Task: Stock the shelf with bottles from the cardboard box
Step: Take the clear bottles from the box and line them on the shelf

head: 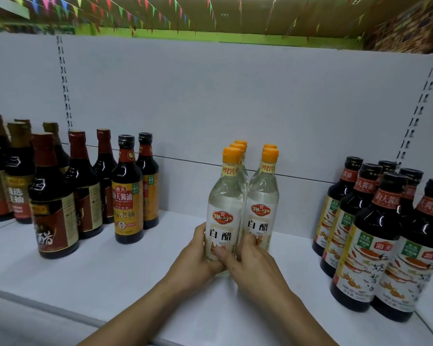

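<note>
View from the head camera, shelf stocking. Both my hands are on the front clear bottle [223, 203], which stands upright on the white shelf [110, 270] at the head of a row of orange-capped bottles. The cardboard box is out of view.

Grip: my left hand [198, 255] curls round the bottle's left side low down. My right hand [253, 263] curls round its right side, with the thumb across the lower label. Both grips are closed on this one bottle.

Hazards, as I judge them:

(a) The fingers [248, 242] of my right hand lie in the narrow gap beside the neighbouring bottle [263, 196]. Drawing them out sideways could nudge that bottle.

(b) My hands hide the bottle's base, so I cannot tell whether it sits flat. Letting go too soon could leave it rocking.

(c) These bottles are tall and slim and stand close together. A push backward could tip the ones behind against the back panel [210, 96].

(d) The dark bottles on the right [375, 233] stand near my right forearm, so a wide withdrawal could clip the front ones. The dark bottles on the left [128, 196] stand well apart and seem safe.
</note>
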Action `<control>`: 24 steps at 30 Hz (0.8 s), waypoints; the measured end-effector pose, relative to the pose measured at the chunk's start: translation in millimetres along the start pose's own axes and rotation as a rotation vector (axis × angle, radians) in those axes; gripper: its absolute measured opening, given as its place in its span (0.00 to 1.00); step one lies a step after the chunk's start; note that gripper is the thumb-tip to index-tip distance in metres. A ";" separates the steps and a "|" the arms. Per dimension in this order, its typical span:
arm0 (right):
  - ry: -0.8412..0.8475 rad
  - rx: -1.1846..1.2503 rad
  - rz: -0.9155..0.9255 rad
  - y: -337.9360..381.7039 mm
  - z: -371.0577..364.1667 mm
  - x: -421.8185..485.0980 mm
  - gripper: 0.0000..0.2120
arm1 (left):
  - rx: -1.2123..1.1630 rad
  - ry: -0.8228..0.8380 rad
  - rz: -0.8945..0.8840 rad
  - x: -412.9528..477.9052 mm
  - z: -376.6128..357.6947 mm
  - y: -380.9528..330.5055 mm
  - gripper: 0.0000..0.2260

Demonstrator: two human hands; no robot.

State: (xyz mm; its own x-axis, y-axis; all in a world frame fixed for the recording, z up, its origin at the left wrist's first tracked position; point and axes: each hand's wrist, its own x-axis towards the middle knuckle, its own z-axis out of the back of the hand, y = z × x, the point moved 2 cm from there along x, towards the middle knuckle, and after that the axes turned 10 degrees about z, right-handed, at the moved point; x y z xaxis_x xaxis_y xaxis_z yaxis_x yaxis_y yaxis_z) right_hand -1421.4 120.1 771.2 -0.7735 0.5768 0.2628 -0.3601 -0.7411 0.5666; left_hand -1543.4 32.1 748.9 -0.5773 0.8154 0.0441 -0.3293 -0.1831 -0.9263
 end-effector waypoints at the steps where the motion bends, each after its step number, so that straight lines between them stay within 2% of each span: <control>1: 0.008 -0.026 0.011 1.2 2.1 -1.8 0.28 | -0.012 0.013 -0.001 -2.5 -0.7 -2.6 0.34; 4: 0.023 -0.121 0.035 2.7 7.7 -6.8 0.16 | -0.031 0.021 0.013 -9.1 -3.4 -8.3 0.38; 10: -0.007 -0.091 0.146 16.3 8.5 -11.2 0.12 | 0.044 -0.123 0.124 -37.4 4.3 -19.9 0.47; 12: -0.001 -0.064 0.199 25.2 8.1 -15.2 0.11 | 0.049 -0.183 0.160 -51.3 8.6 -19.3 0.46; 17: 0.095 0.023 0.336 49.9 2.4 -25.1 0.08 | 0.069 -0.361 0.196 -89.6 22.8 -14.3 0.40; 24: 0.213 0.168 0.548 103.2 -20.4 -47.2 0.08 | 0.041 -0.686 0.180 -161.7 51.1 -6.3 0.22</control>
State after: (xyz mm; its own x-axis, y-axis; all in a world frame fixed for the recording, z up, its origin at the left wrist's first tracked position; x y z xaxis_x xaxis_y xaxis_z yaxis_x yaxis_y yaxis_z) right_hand -1432.8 9.4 801.4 -0.9165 0.0320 0.3987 0.1939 -0.8362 0.5130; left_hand -1486.2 -126.6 766.7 -0.9613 0.2430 0.1298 -0.2046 -0.3144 -0.9270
